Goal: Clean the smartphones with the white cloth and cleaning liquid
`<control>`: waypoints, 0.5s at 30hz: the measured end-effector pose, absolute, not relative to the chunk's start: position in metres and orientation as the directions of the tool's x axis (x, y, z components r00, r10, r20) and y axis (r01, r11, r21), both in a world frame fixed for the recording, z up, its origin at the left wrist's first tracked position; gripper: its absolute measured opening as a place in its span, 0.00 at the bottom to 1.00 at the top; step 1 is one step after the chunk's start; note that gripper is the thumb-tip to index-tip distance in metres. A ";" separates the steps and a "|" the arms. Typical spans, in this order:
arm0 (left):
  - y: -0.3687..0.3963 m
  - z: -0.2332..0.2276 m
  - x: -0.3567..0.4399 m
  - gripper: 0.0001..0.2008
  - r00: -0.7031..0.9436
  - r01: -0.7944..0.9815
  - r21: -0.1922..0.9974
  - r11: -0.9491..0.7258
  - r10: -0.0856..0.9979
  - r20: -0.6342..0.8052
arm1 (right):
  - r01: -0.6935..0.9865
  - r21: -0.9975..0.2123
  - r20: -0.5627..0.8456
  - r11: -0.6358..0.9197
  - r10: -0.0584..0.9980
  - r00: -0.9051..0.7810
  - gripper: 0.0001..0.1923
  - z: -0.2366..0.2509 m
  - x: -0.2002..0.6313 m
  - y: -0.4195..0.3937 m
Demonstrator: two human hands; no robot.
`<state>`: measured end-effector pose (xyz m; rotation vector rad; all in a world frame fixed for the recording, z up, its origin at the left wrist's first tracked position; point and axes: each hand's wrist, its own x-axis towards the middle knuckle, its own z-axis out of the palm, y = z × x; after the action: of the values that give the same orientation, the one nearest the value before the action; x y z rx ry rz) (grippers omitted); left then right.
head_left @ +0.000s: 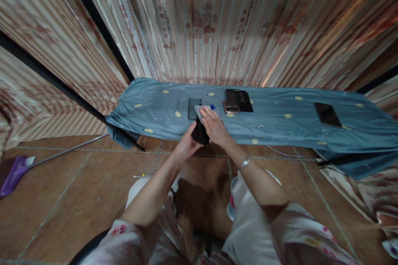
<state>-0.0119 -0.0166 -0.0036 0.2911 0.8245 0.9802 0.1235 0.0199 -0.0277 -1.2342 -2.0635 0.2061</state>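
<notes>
My left hand (186, 144) holds a black phone (200, 133) by its lower end, just in front of the near edge of a table draped in a blue-grey cloth (280, 126). My right hand (214, 126) presses a small pale cloth (200, 110) against the phone's upper part; a silver bangle sits on that wrist. A grey phone (194, 108) lies flat on the cloth right behind my hands. A small blue-tipped object (214, 108) peeks out beside my right hand.
Further right on the table lie a dark phone stack (239, 101) and another black phone (327, 114). A striped curtain (217, 25) hangs behind. A purple mop (15, 174) lies on the tiled floor to the left. My knees are below.
</notes>
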 end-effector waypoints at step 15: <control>-0.011 0.003 -0.018 0.12 0.287 -0.658 0.570 0.493 0.863 -0.415 | 0.734 -0.526 0.446 0.429 0.874 -0.192 0.24 -0.033 0.132 0.025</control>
<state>-0.0179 -0.0109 0.0034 0.3140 0.7587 1.0384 0.1317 0.0245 -0.0328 -1.3550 -1.9762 0.2520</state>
